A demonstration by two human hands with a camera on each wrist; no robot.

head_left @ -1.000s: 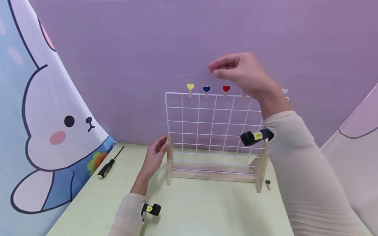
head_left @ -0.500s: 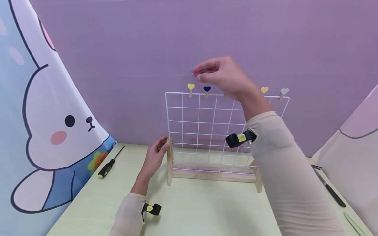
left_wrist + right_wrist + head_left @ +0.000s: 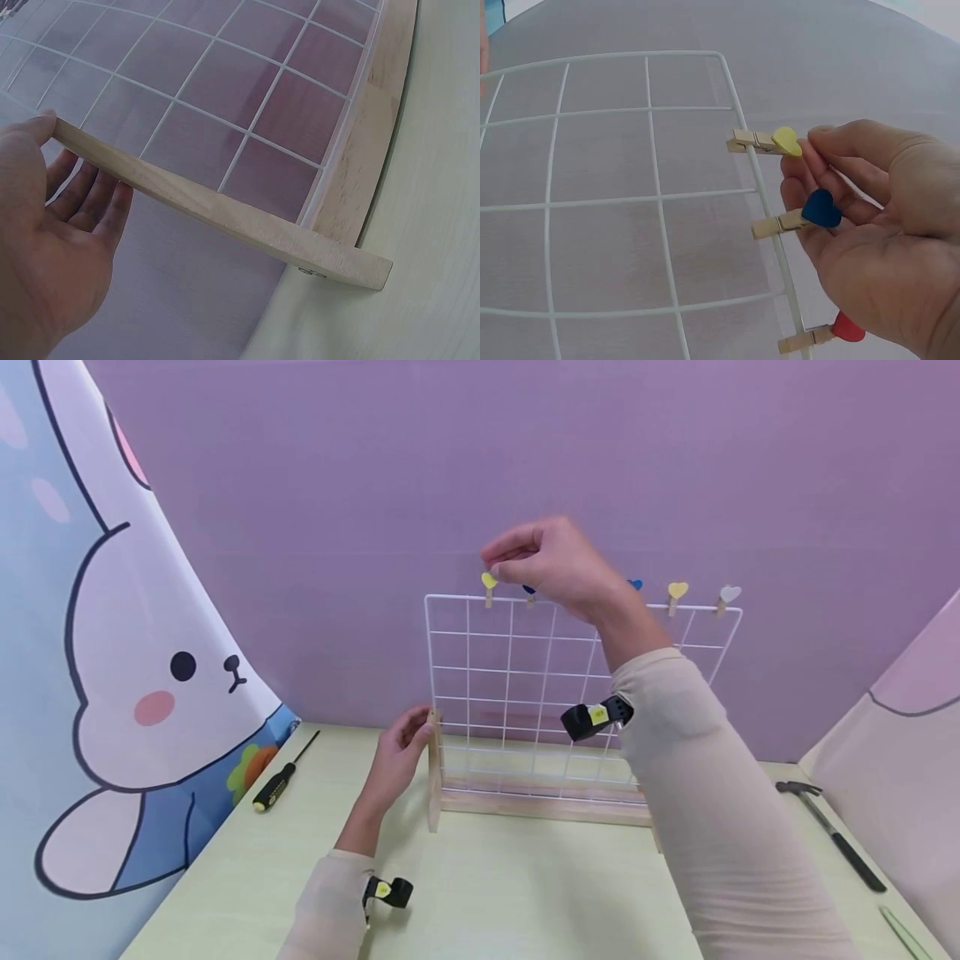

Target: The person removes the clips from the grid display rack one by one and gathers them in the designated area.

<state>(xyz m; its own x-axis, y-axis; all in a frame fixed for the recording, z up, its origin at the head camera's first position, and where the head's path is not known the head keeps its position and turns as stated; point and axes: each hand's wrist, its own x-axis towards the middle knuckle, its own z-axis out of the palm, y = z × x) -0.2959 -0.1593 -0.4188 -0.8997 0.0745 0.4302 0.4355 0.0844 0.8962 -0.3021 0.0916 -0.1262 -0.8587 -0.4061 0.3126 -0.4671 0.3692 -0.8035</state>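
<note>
Visibly, at upper centre of the head view, the right hand (image 3: pixel 553 562) is at the yellow-heart clip (image 3: pixel 784 141), pinch indeterminable; lower, left of centre, the left hand (image 3: pixel 396 757) grasps the wooden upright (image 3: pixel 217 210).

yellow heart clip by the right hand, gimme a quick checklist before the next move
1. Left hand holding the wooden upright: ok, it grips the upper end.
2. Yellow heart clip clipped on the grid's top wire: ok.
3. Right hand pinching that clip: cannot tell; it is right at the clip, but a firm pinch is not clear.
4. Right hand clear of the blue heart clip: cannot tell; they overlap in the right wrist view.
5. Screwdriver apart from the left hand: ok.
</note>
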